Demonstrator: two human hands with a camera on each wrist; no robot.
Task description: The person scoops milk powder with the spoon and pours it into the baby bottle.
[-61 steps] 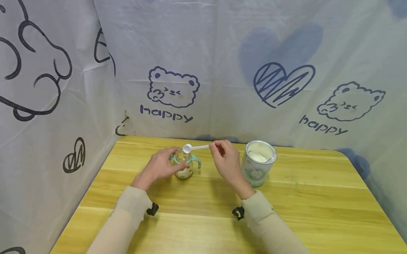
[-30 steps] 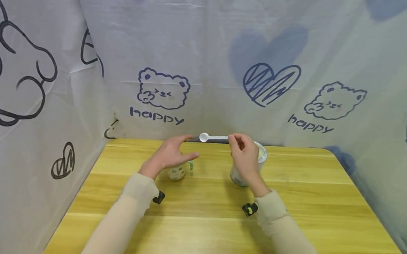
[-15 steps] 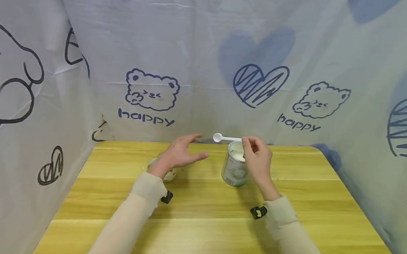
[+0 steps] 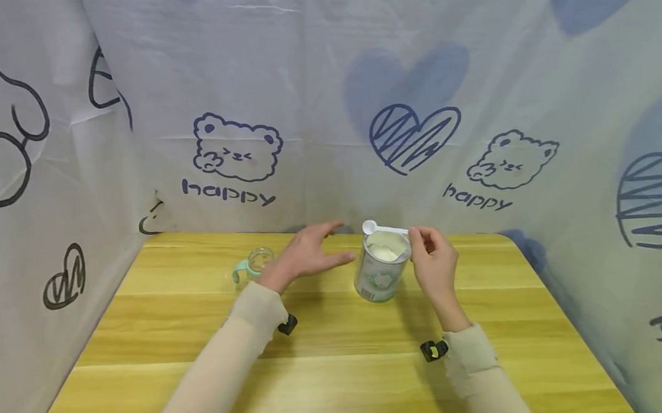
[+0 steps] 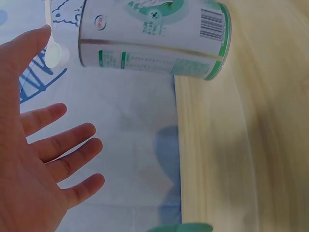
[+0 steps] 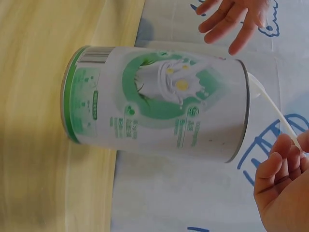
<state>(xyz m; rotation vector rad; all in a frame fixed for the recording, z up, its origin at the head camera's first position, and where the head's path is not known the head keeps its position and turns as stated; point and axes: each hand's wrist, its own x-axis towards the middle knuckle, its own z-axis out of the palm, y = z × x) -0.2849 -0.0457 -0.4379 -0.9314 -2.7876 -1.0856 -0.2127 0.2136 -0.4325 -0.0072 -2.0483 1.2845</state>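
My right hand pinches the handle end of a white measuring scoop, whose bowl is over the back rim of an opened milk powder can. Pale powder shows inside the can. To the can's left my left hand hovers with fingers spread, holding nothing; its thumb points toward the can. Behind the left wrist stands a small clear baby bottle with mint green handles, uncapped and partly hidden by the hand. In the left wrist view the spread fingers are apart from the can.
The wooden table ends at a printed cloth backdrop just behind the can and bottle. Another cloth hangs along the left side. Black wrist straps sit at both cuffs.
My left hand has let go of the baby bottle and moved right toward the can. The right hand has carried the scoop from above the bottle to above the can.
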